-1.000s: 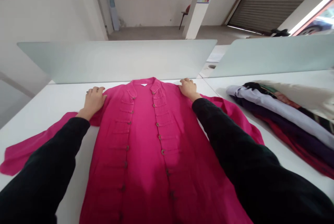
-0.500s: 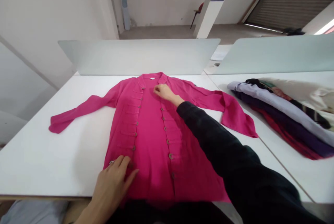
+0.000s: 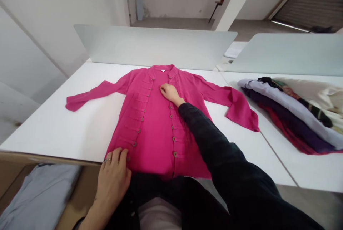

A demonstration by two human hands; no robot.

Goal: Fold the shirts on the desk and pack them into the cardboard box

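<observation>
A bright pink long-sleeved shirt (image 3: 158, 126) lies face up on the white table, its front unbuttoned and both sleeves spread out. Dark round buttons run down both front edges. My left hand (image 3: 114, 169), with a ring on one finger, rests on the shirt's lower left hem at the table edge, fingers laid over the cloth. Higher up, my right hand (image 3: 169, 92) touches the inner back of the shirt below the collar, fingers curled together; what they hold, if anything, is hidden. My dark right sleeve covers part of the shirt's right front.
Several folded garments (image 3: 292, 112) lie in a pile on the right part of the table (image 3: 270, 158). Frosted partitions (image 3: 160, 45) stand along the back edge. Below the left front edge, an open cardboard box (image 3: 77, 201) holds a grey-blue cloth (image 3: 40, 194).
The view has tilted down and shifted left, bringing more of the box into sight. My left hand's fingers have come down flatter on the hem. My right hand stays near the collar.
</observation>
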